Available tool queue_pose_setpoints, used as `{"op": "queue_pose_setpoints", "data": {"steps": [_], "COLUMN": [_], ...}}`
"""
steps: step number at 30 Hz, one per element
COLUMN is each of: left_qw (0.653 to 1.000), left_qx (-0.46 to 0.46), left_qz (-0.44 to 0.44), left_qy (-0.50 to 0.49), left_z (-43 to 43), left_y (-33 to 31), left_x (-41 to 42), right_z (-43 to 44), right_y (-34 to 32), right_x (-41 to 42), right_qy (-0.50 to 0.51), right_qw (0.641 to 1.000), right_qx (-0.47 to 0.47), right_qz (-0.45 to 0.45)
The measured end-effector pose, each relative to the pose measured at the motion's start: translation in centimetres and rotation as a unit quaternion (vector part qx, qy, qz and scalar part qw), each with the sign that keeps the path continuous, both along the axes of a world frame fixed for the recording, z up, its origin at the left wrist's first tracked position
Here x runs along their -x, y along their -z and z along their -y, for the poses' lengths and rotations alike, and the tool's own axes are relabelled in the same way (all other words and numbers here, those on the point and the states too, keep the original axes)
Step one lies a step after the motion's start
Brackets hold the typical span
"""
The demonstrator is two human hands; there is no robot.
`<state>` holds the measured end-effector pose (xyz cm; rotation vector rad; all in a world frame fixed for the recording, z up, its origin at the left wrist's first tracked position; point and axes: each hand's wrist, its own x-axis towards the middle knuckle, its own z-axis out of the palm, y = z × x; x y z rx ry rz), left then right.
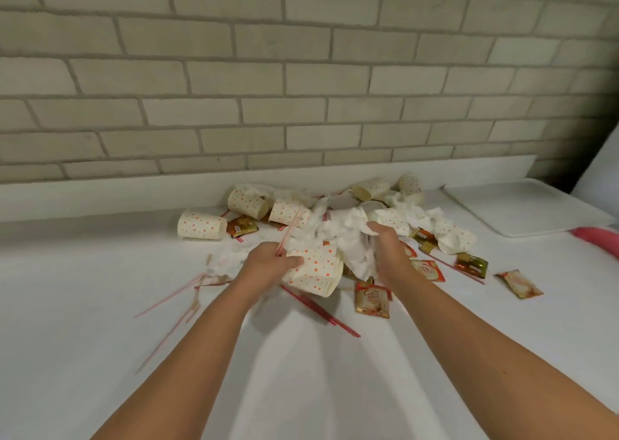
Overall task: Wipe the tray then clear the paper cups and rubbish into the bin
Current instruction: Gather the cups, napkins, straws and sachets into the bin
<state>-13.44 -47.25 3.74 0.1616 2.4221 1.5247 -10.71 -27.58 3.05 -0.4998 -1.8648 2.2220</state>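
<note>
Against the brick wall (301,71), on the white table (100,305), a heap of dotted paper cups (201,225), crumpled tissues (348,235), sachets (373,300) and red-striped straws (321,309) is lying spread out. The person is reaching into its near edge with both arms.

The left hand (268,262) is curling its fingers round the nearest cup (318,272), which is lying on its side. A few thin straws seem to be caught in the same grip. The right hand (390,255) is digging its bent fingers into the tissues and clutching a wad of them. Both hands are closing in from opposite sides, probably so that one armful can be scooped up instead of single pieces.

The white tray (522,205) is sitting well apart at the far right, flat and bare. A pink thing (603,238), perhaps a cloth, is lying just beside it. That suggests the wiping is already done and the clearing is under way.

The cups are looking light, cream with orange dots. Most are tipped over and some are squashed. The tissues are looking soft and loose, so bits are likely to slip out. No bin is showing.
</note>
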Motion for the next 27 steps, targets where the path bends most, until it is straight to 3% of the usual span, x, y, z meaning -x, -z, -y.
{"op": "queue_pose_setpoints", "data": {"steps": [6,14,22,27], "left_qw": [0.996,0.985,0.968,0.956], "left_qx": [0.028,0.015,-0.005,0.011], "left_qz": [-0.054,-0.073,-0.052,-0.014], "left_qy": [0.068,0.155,0.244,0.294], "left_z": [-9.8,-23.6,-34.7,-40.1], "left_y": [-0.5,-0.9,0.6,2.3], "left_x": [-2.5,-9.4,-17.1,-21.5], "right_z": [-7.6,-19.0,-29.7,-34.8], "right_y": [-0.3,-0.4,1.5,2.9], "right_x": [-4.3,-13.4,-23.2,-29.0], "right_qy": [0.107,0.176,0.054,0.057], "right_qw": [0.99,0.977,0.981,0.976], "right_qx": [-0.088,-0.116,-0.092,-0.062], "right_qz": [0.022,0.024,0.161,0.2]}}
